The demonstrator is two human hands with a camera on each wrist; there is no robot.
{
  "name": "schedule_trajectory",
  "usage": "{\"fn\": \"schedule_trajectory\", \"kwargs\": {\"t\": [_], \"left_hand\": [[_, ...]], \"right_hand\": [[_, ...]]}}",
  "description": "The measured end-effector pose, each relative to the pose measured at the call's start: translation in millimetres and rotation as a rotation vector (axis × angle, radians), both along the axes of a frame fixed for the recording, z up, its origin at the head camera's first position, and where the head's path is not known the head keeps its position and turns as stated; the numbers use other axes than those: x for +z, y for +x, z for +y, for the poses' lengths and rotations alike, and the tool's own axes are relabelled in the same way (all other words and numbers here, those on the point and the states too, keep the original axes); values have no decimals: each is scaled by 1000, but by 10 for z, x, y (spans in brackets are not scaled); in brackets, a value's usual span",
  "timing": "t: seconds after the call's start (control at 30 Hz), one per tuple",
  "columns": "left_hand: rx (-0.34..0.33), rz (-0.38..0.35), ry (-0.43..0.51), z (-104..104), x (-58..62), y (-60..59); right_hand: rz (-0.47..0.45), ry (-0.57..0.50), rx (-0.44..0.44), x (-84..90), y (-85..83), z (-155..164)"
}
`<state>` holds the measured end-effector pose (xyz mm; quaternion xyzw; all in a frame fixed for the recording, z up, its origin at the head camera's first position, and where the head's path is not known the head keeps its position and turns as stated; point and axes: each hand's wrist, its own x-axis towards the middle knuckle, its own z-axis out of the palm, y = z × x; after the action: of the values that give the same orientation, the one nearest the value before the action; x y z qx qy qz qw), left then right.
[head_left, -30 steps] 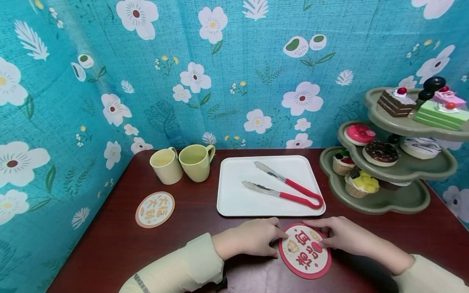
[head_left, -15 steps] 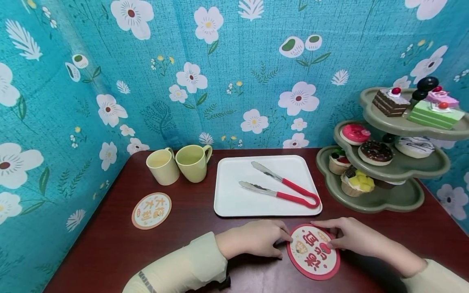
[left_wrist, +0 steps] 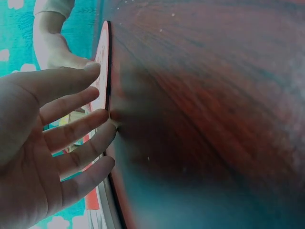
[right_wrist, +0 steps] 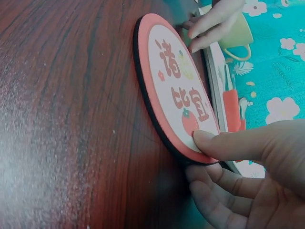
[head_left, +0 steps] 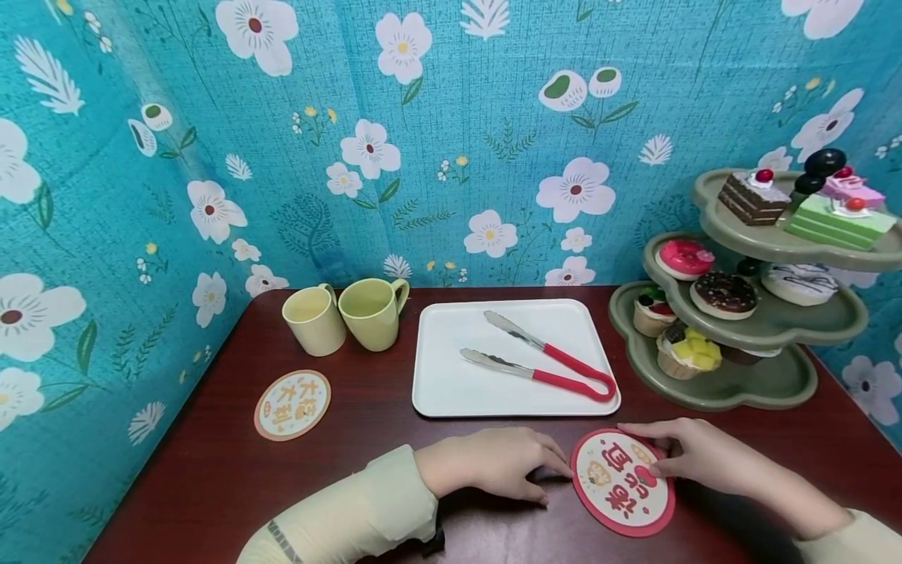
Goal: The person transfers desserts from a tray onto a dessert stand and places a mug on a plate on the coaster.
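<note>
The red-rimmed coaster (head_left: 622,481) lies flat on the table (head_left: 211,470) just in front of the white tray (head_left: 451,384), the right hand (head_left: 694,458) pinching its right edge, the left hand's (head_left: 493,462) straight fingers touching its left edge; both cups (head_left: 345,315) stand off coasters.

Bare counter (head_left: 211,486) on the near left, wide enough for the hands between the orange coaster (head_left: 292,404) and the front edge. Blocked behind by the white tray (head_left: 451,376) holding tongs (head_left: 550,368), at right by the tiered dessert stand (head_left: 747,384), at back left by two cups (head_left: 345,315).
</note>
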<state>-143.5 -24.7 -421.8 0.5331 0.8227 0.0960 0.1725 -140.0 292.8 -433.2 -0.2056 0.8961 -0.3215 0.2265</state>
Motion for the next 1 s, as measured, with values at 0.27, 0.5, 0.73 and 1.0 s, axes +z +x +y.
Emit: {"fn": "schedule_trajectory", "kwargs": {"t": [0.27, 0.5, 0.73, 1.0], "left_hand": [[8, 13, 39, -62, 47, -32], [51, -10, 113, -152, 89, -61], [130, 4, 187, -264, 117, -92], [287, 45, 233, -435, 190, -90]], "right_hand": [[-21, -20, -26, -2, 5, 135], [-37, -24, -57, -5, -4, 286], [8, -26, -48, -47, 21, 464], [-33, 23, -96, -62, 38, 569]]}}
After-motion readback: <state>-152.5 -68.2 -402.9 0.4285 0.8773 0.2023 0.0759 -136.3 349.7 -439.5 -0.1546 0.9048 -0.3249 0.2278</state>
